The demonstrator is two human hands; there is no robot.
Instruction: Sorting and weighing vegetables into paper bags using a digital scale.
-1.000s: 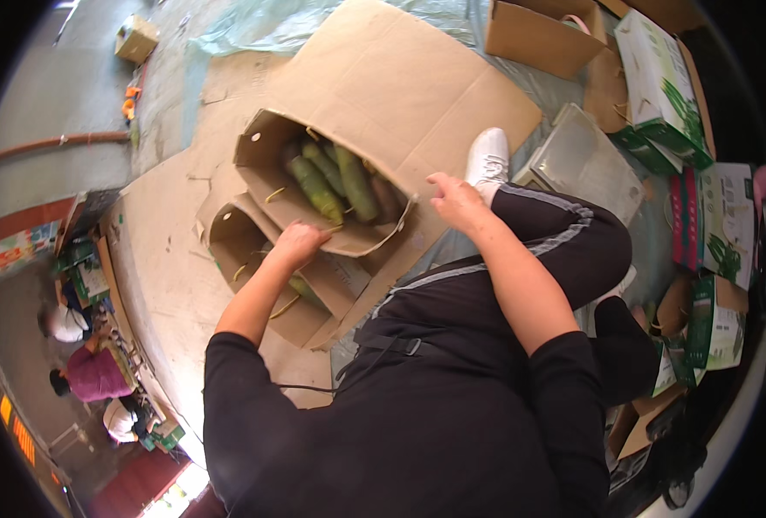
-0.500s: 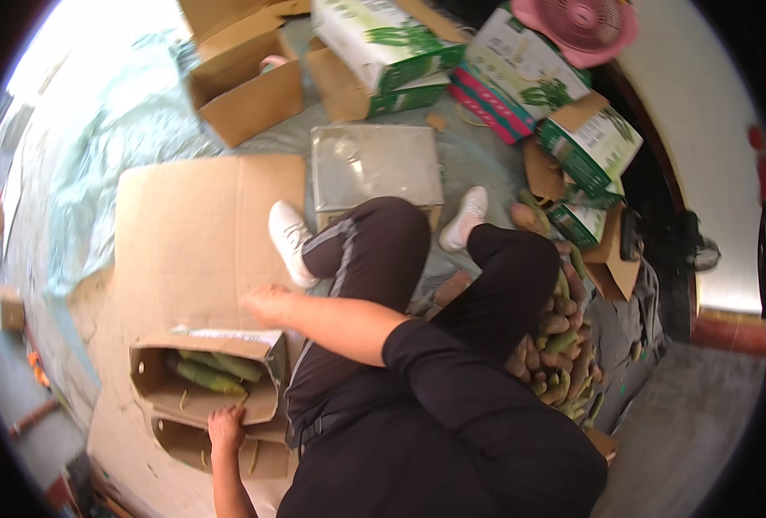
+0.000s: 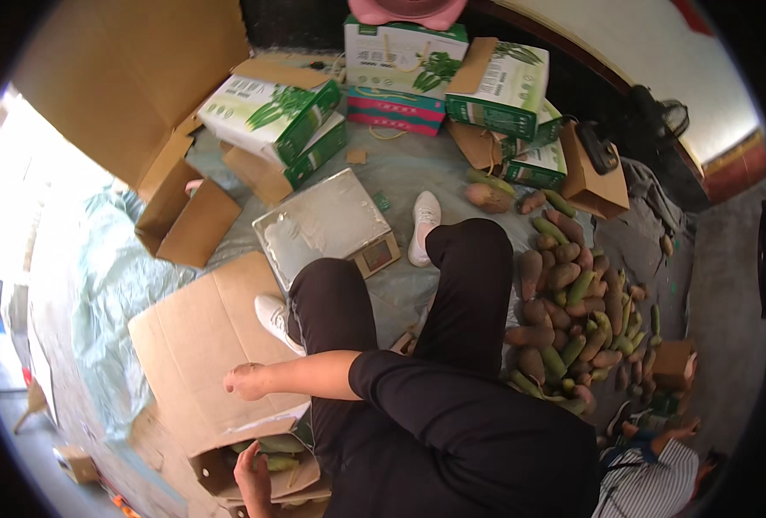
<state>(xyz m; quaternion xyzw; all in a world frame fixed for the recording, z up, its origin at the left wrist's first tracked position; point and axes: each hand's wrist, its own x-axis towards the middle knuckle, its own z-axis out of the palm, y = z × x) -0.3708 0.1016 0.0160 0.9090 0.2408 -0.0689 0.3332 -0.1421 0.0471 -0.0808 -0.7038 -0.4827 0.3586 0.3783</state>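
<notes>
My left hand (image 3: 251, 476), fingers curled, is at the mouth of a cardboard box (image 3: 208, 466) at the lower left. Whether it grips anything is hidden. Long green radish-like vegetables (image 3: 281, 444) lie inside that box, right beside the fingers. My right arm reaches across my lap to the left. The right hand (image 3: 246, 381) is loosely closed over a flat cardboard sheet (image 3: 195, 345), and nothing shows in it. A silver-topped platform scale (image 3: 321, 223) stands on the floor in front of my knees.
To my right lies a large heap of muddy brown and green vegetables (image 3: 577, 302). White-and-green cartons (image 3: 266, 112) line the far side, with an open brown box (image 3: 189, 216) at the left. A person in a striped top (image 3: 651, 483) is at the lower right.
My view has turned to the right and the scene has shifted and rotated. The filled box sits lower in view. My right hand stays closed over the cardboard; a person now shows at lower right.
</notes>
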